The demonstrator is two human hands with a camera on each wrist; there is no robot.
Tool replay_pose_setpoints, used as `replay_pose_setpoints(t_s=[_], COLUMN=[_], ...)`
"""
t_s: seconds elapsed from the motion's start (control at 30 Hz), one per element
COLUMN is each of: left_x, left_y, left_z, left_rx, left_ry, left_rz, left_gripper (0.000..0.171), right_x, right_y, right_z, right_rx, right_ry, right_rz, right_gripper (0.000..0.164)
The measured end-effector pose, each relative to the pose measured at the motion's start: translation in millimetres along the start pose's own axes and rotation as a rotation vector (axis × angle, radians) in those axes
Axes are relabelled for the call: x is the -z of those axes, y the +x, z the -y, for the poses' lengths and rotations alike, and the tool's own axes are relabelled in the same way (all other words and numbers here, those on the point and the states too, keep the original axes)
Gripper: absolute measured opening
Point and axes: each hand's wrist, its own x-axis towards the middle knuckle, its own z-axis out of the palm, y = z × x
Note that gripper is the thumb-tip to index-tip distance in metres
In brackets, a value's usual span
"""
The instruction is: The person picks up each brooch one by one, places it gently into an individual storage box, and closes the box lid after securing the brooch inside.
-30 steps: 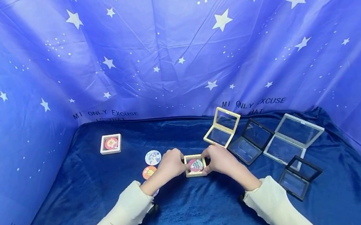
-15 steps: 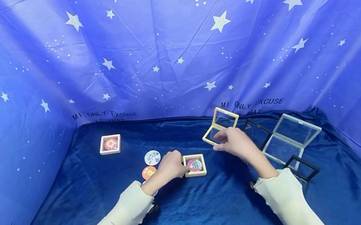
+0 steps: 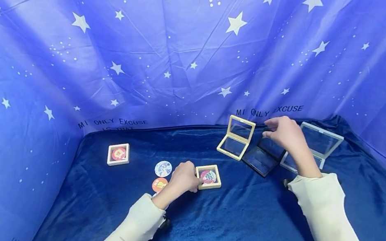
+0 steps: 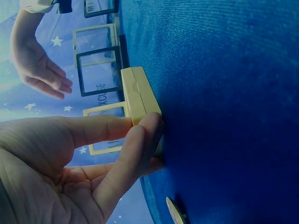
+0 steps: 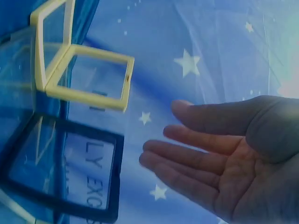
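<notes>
A small closed cream display frame (image 3: 209, 177) with a red and green Christmas-tree badge inside lies on the blue cloth. My left hand (image 3: 185, 178) pinches its left edge; in the left wrist view thumb and fingers (image 4: 147, 135) grip one end of it. My right hand (image 3: 287, 135) is raised over an open black display frame (image 3: 261, 160), its fingers loosely extended and holding nothing. In the right wrist view that black frame (image 5: 114, 182) and an open yellow frame (image 5: 93, 98) stand apart from the fingertips.
An open yellow frame (image 3: 236, 137) stands left of the black one, an open white frame (image 3: 321, 139) to its right. Round badges, one blue and white (image 3: 163, 169) and one orange (image 3: 159, 185), lie beside my left hand. A white frame with a red badge (image 3: 118, 154) lies back left.
My right hand has let go of the cream frame and moved right and back, past the yellow frame to above the black one. My left hand has stayed on the cream frame.
</notes>
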Motion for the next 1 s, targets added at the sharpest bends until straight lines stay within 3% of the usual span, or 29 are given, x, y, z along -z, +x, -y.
replay_pose_setpoints(t_s=[0.33, 0.63, 1.0], left_x=[-2.9, -1.8, -1.0], left_y=[0.7, 0.3, 1.5], left_z=[5.1, 5.8, 6.9], left_rx=[-0.041, -0.049, -0.032], left_ry=[-0.026, -0.065, -0.064], left_rz=[-0.046, -0.085, -0.06], left_gripper=[0.033, 0.03, 0.032], right_x=[4.2, 1.0, 2.2], right_y=[5.0, 11.0, 12.3], right_z=[-20.6, -30.9, -38.6], right_rx=[-0.136, -0.178, -0.185], right_ry=[-0.056, -0.087, -0.103], right_rz=[0.006, 0.035, 0.073], right_gripper=[0.05, 0.047, 0.039])
